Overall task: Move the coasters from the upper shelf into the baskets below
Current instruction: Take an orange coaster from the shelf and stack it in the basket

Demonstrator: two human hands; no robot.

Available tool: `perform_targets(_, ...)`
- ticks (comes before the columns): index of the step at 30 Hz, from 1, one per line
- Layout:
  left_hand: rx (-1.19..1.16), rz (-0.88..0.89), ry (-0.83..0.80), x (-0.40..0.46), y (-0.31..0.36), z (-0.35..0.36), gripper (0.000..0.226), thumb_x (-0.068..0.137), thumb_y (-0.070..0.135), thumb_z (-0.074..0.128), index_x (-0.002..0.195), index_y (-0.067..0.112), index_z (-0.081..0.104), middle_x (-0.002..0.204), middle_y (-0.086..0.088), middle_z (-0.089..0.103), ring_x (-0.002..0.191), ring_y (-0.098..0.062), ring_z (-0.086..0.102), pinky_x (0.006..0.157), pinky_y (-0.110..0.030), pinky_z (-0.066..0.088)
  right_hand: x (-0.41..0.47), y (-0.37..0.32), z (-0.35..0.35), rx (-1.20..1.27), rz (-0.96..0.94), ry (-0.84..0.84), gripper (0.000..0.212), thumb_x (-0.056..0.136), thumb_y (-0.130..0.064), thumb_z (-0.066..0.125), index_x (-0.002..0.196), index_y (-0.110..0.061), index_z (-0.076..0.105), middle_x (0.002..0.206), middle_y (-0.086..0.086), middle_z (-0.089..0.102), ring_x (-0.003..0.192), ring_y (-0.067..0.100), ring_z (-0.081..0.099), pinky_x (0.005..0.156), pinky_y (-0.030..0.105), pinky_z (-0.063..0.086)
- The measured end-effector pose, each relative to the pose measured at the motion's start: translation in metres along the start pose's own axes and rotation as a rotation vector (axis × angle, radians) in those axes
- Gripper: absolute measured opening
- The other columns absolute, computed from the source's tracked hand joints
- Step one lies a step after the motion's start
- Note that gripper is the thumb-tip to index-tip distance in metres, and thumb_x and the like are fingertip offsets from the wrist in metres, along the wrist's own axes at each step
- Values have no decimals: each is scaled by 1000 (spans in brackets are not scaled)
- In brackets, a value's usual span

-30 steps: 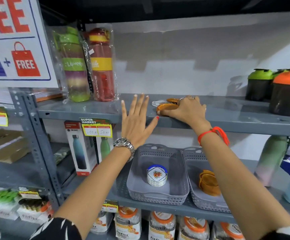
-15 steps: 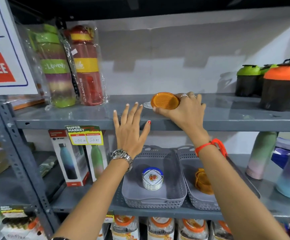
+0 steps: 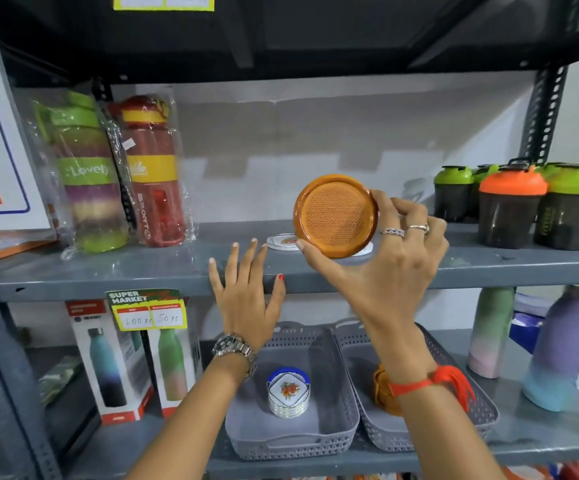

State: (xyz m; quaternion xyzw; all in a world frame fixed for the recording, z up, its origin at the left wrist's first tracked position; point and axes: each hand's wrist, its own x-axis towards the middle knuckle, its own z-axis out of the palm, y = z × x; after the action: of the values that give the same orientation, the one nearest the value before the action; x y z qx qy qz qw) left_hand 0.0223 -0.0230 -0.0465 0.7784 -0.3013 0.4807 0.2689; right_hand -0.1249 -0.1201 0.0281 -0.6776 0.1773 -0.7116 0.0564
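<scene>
The right hand (image 3: 390, 268) grasps an orange coaster (image 3: 336, 215) by its rim, thumb on the lower left edge and fingertips on the right edge. The coaster is lifted above the upper shelf (image 3: 163, 268) and tilted so its textured face looks toward the camera. Behind it, a white coaster (image 3: 282, 241) with a floral print lies flat on the shelf, partly hidden by the orange one; a second white edge shows at the right, but I cannot tell if it is another coaster.

The left hand (image 3: 246, 303) is released, fingers spread, holding nothing. It is in front of the shelf edge; whether the fingertips touch it is not clear.

On the lower shelf stand two grey baskets just beside each other. The left basket (image 3: 329, 427) holds a stack of white coasters (image 3: 288, 396) with a floral print. The right basket (image 3: 482, 410) holds orange coasters (image 3: 383, 393), mostly covered by the right forearm, which crosses over this basket.

On the upper shelf, two wrapped bottles, a green bottle (image 3: 88, 174) and a red bottle (image 3: 154, 171), stand at the left, well apart from the coasters. Shaker cups (image 3: 509, 206) with green and orange lids stand at the right. Boxed bottles (image 3: 114, 362) are left of the baskets, under a yellow price tag (image 3: 149, 310), and pastel bottles (image 3: 558, 351) are at the right
</scene>
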Motion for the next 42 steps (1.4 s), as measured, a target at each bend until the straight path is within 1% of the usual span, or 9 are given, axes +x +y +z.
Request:
perform_targets(7,-24,8,-8,-1,0,-2,55,90,42,36,129,9,55,139,-7,51,131,-33,41,112,-50,3,0,-17,-38,85,-16,134,87,57,-74,69,111,-6,68,102,15,63,96,25,45,81,44,44)
perform_targets(11,-14,4,10,0,1,-1,56,90,41,37,130,7,55,137,-9,52,130,-34,42,112,-51,4,2,-19,-46,90,-28,108,88,59,-74,66,113,-6,66,103,15,62,95,26,46,82,44,43)
perform_targets(18,-68,124,15,-7,16,9,56,89,35,37,134,4,50,142,-10,47,135,-27,34,112,-58,9,-27,16,-33,150,52,-122,91,56,-78,64,114,-8,65,105,9,59,97,24,48,82,35,41)
perform_targets(23,-18,116,74,-11,20,25,56,89,38,37,136,9,49,142,-6,47,134,-29,34,113,-48,3,-99,70,-17,138,52,-276,91,55,-82,63,113,-11,65,102,6,59,93,23,50,80,34,39)
perform_targets(27,-7,126,159,-15,15,36,52,92,36,38,136,13,49,141,-3,47,133,-28,34,114,-43,4,-161,125,4,-111,93,-555,93,54,-88,54,109,-15,67,99,6,62,90,26,50,75,38,40)
perform_targets(30,9,138,203,-17,14,40,51,92,37,37,136,12,50,141,-4,47,134,-27,35,115,-41,5,-185,168,20,-371,176,-780,94,49,-91,50,102,-16,70,96,9,64,90,31,54,79,42,41)
perform_targets(33,21,144,241,-18,11,42,51,93,37,37,135,12,51,141,-4,47,132,-24,36,114,-40,7,-194,204,39,-551,185,-901,91,48,-90,50,92,-13,72,95,11,65,93,32,54,85,48,39)
perform_targets(38,51,153,289,-16,8,45,51,92,38,37,134,14,52,141,0,46,131,-21,37,114,-37,8,-193,241,70,-717,347,-1132,86,60,-82,55,106,-11,70,127,15,58,122,36,41,105,62,24)
perform_targets(42,59,155,322,-16,5,49,50,92,39,35,133,15,54,139,-2,49,131,-21,38,115,-36,7,-204,255,84,-790,399,-1236,79,69,-77,52,112,-12,68,132,15,55,129,36,33,109,66,16)
